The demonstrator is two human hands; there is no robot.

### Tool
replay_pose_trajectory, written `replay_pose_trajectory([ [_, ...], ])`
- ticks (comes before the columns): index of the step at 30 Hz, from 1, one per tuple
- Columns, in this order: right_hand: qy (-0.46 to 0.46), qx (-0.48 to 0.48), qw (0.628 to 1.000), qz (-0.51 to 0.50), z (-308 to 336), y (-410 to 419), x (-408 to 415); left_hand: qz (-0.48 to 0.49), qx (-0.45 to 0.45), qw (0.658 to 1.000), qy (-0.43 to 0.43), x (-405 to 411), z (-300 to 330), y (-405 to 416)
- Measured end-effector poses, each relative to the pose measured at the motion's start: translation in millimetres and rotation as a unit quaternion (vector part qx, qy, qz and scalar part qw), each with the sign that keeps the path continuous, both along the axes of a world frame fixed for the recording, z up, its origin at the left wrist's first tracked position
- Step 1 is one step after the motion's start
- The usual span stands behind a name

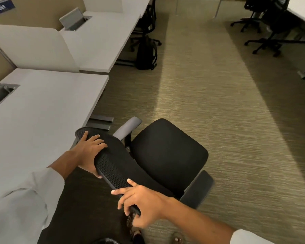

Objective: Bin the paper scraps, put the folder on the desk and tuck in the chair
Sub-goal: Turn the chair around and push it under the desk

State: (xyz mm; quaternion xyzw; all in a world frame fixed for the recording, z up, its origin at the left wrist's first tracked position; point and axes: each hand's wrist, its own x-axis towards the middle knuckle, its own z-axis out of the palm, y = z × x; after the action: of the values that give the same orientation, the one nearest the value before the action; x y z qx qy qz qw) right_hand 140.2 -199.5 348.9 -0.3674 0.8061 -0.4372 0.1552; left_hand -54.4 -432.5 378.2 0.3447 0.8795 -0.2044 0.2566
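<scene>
Hands both on the black mesh-backed office chair (pixel 167 152) w/ grey armrests, which stands on the striped olive carpet (pixel 209 88), just beside the white table (pixel 42 106) corner, seat facing away from the person. Left hand (pixel 90 147) clasps the backrest's top edge, fingers over the mesh, thumb underneath. Right hand (pixel 141 203) grips the backrest's near end, index & middle fingers stretched along the rim. White sleeves on both arms. Black backpack (pixel 146 53) sits on the carpet by the next table.
</scene>
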Motion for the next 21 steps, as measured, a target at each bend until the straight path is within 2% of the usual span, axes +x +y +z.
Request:
replay_pose_trajectory([
  [6,0.071,0.059,0.991,-0.092,10,30,34,0.029,0.007,0.999,0.032,59,-6,24],
  [9,0.087,0.141,0.974,-0.152,12,40,49,0.018,0.029,0.998,0.051,80,-11,39],
  [11,0.088,0.217,0.952,-0.196,13,44,60,0.009,0.043,0.999,0.033,89,-13,50],
  [15,0.103,0.365,0.901,-0.210,6,44,80,0.003,0.047,0.998,-0.036,104,-12,65],
  [18,0.093,0.395,0.880,-0.247,-3,61,84,-0.030,0.066,0.996,-0.053,116,-18,76],
  [21,0.070,0.407,0.871,-0.267,-3,83,83,-0.021,0.103,0.993,-0.054,130,-21,88],
])
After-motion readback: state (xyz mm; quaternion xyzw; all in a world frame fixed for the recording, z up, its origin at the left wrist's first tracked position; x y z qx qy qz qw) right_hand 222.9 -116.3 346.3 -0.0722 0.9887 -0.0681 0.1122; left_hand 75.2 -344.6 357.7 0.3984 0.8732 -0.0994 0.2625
